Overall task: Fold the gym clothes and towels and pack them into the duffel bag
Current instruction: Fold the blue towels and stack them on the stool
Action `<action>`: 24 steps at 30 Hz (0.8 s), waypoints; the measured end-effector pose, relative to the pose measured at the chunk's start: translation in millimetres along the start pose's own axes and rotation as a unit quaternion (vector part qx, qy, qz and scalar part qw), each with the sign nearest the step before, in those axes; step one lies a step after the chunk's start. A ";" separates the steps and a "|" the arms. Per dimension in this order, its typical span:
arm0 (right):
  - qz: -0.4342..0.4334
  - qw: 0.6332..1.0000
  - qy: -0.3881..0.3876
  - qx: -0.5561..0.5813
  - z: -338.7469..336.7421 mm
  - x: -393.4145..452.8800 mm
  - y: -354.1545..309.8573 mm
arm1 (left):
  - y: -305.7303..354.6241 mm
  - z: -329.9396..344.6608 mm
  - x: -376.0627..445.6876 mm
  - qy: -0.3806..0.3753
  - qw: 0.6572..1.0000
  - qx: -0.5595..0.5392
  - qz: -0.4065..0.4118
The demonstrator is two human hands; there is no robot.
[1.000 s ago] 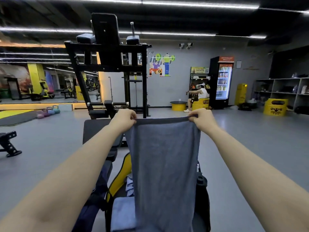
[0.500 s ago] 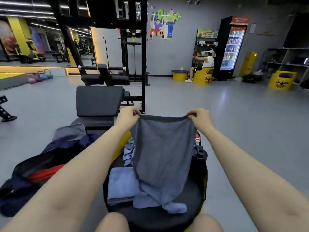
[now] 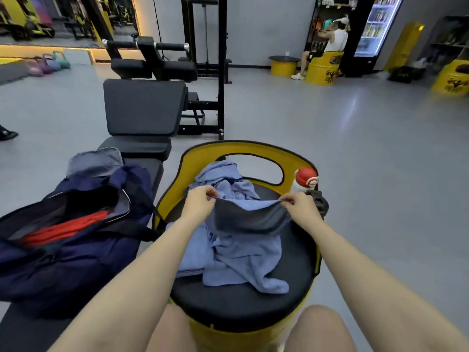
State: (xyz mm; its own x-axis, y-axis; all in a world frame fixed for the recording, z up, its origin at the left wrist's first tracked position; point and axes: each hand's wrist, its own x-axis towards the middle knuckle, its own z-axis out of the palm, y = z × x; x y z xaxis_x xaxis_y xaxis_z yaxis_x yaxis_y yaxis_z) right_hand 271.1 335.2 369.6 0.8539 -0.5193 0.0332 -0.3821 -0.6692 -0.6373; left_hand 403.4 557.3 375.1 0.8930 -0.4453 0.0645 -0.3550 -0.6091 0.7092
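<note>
Fingers [image 3: 212, 193] of both hands curled, each pinching one top corner of a grey-blue towel; thumbs pressed against forefingers, nothing else held. Listed largest to smallest. Item: weight bench [image 3: 142, 118], black padded, standing to the left of the seat and running back toward a rack. Item: duffel bag [image 3: 76, 240], navy, lying on the near end of the bench, zip mouth gaping wide, something red visible inside, a grey flap standing up at its far end. Item: drum seat [image 3: 243, 301], yellow barrel with a round black cushion and a curved yellow backrest with a slot cut in it, directly ahead between the person's knees. Item: towel [image 3: 248, 240], upper edge stretched slack between the two hands and sagging in the middle, lower part crumpled on the cushion. Item: further blue cloth [image 3: 223, 176], unfolded, heaped against the backrest; one flat folded piece [image 3: 193, 257] lies beneath the towel's left side. Item: left hand [image 3: 198, 207] and right hand [image 3: 298, 208], level with each other above the cushion. Item: bottle [image 3: 304, 180], red cap, at the cushion's right rim. Step in hand, by judgement: folding this towel, laying it down for the first fold. Next move likely calls for bringing the pinched edge over to meet the lower edge, which first needs flattening, then carrying the fold left into the open bag.
</note>
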 end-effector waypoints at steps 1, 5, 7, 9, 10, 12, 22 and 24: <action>0.001 1.000 -0.020 -0.004 7.0 -2.7 6.7 | -6.8 7.1 -3.1 -0.014 1.000 0.005 -0.006; 0.015 0.991 -0.129 -0.029 34.6 -6.4 28.1 | -33.4 30.8 -14.3 -0.054 0.998 0.030 -0.022; 0.032 0.984 -0.172 -0.038 46.0 -6.7 35.2 | -44.3 40.3 -18.5 -0.080 0.995 0.036 -0.035; 0.046 0.978 -0.197 -0.041 55.4 -7.2 40.7 | -53.6 48.0 -21.0 -0.099 0.993 0.040 -0.049; 0.050 0.977 -0.205 -0.044 59.8 -7.8 43.2 | -58.3 51.9 -22.8 -0.106 0.992 0.043 -0.058; 0.053 0.972 -0.222 -0.053 67.5 -10.5 46.8 | -66.6 59.4 -27.6 -0.120 0.989 0.048 -0.067; 0.087 0.952 -0.274 -0.106 96.1 -45.7 66.6 | -93.0 86.2 -53.0 -0.246 0.967 0.040 -0.055; 0.113 0.947 -0.284 -0.096 100.6 -47.8 70.4 | -93.1 89.7 -53.0 -0.294 0.954 0.046 -0.047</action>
State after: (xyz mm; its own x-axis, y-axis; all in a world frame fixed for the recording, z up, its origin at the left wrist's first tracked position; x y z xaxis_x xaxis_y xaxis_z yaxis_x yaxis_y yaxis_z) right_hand 238.8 366.4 245.7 0.7740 -0.3269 -0.5423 -0.5885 -0.6874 -0.4255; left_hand 364.3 578.7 242.6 0.6231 -0.6597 -0.4201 -0.3277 -0.7079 0.6257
